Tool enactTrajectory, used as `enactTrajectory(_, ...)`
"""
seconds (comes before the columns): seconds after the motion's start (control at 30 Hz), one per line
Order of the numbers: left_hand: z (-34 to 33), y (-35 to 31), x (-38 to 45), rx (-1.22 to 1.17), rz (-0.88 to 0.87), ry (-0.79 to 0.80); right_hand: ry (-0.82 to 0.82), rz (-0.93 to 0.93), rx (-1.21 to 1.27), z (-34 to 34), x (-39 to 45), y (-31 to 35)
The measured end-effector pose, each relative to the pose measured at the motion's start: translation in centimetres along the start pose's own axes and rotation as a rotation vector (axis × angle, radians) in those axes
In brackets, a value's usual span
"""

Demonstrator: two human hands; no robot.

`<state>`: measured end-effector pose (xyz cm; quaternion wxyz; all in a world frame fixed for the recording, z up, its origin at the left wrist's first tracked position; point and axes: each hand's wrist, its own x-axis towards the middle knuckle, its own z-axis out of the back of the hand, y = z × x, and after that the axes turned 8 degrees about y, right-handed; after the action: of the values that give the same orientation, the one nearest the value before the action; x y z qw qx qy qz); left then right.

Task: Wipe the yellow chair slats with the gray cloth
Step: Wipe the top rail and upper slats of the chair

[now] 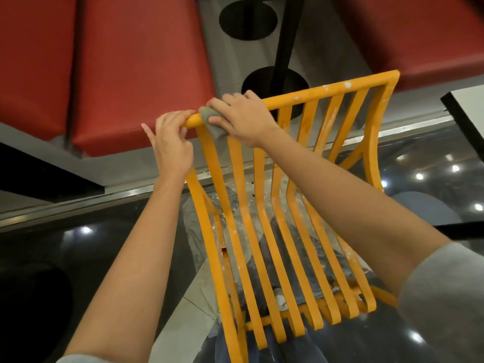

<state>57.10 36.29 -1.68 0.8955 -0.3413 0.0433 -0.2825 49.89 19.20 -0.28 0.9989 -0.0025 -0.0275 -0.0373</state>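
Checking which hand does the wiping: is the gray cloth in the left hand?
No, the right hand presses the gray cloth on the yellow chair's top rail; the left hand grips the rail's end.

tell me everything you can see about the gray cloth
The gray cloth is small, soft-looking and bunched up, draped over the top rail of the yellow chair near its left corner. A fold hangs down over the top of the leftmost slats. The right hand covers most of it, fingers curled over it and pressing it to the rail, so its full shape is hidden. The left hand grips the rail just beside it.
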Motion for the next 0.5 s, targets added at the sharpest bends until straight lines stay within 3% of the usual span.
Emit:
enactTrajectory(0.17,-0.1,0.1,0.1,-0.008,-0.004,0.001,-0.108,-0.329,0.057,-0.3,-7.0,-10.2)
enactTrajectory(0.27,-0.6,-0.1,0.3,-0.023,0.004,-0.011,-0.132,-0.48,0.04,0.2,-6.2,-10.0)
enactTrajectory(0.4,-0.1,0.2,0.4,0.027,-0.004,-0.004,-0.134,-0.245,0.091,-1.5,-2.0,-1.5)
enactTrajectory(0.5,0.5,0.3,0.3,0.046,-0.016,0.014,-0.15,-0.02,0.142,-2.2,-1.7,-0.8)
